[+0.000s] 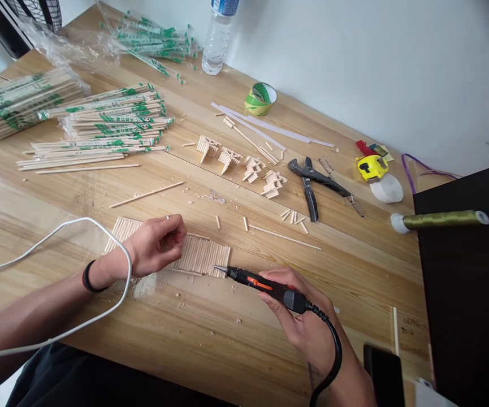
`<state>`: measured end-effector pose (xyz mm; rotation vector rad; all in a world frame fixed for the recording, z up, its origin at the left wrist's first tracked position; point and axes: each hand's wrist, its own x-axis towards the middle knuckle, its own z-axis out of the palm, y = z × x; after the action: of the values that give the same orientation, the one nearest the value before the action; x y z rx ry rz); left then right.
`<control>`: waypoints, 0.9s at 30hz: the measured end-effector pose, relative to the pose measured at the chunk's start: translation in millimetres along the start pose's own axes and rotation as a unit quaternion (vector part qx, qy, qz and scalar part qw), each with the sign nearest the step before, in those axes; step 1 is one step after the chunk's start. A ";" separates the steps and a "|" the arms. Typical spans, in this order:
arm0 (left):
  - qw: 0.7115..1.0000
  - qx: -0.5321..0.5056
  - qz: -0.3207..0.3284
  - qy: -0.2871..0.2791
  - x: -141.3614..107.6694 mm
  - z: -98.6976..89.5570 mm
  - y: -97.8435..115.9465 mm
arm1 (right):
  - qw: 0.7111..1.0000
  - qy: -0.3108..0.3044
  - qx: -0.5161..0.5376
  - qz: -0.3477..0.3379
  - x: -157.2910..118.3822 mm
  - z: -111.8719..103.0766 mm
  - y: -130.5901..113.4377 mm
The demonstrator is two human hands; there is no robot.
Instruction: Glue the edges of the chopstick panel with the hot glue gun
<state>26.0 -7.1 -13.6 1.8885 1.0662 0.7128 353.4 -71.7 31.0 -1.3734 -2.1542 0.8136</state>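
There are four stick clusters (207, 146), one stick panel (199, 253), one corded tool (282, 293), one bottle (216, 50).

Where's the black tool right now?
Right of centre in the head view, the black tool is in the right hand, its metal tip at the right end of the stick panel; whether they touch is unclear.
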 end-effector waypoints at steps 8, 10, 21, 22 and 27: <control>1.000 -0.026 0.007 -0.002 2.5 -6.1 7.3 | 1.000 -0.003 0.004 0.001 -4.7 0.4 0.5; 0.998 -0.063 0.001 -0.003 3.3 -8.4 7.4 | 1.000 -0.002 -0.002 0.003 -4.0 0.1 -0.3; 0.987 -0.160 -0.029 0.004 6.0 -5.6 -1.5 | 1.000 0.016 -0.003 0.000 1.6 0.9 -1.7; 0.988 -0.152 -0.029 0.005 6.1 -5.8 -1.2 | 1.000 0.013 -0.004 -0.001 1.3 0.7 -1.9; 0.995 -0.098 -0.034 0.012 5.2 -6.2 -1.2 | 1.000 0.004 0.004 0.001 -1.3 0.2 -3.1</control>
<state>23.1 0.2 -11.2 1.6727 1.0317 0.7740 351.8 -74.0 32.9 -1.3722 -2.1420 0.8135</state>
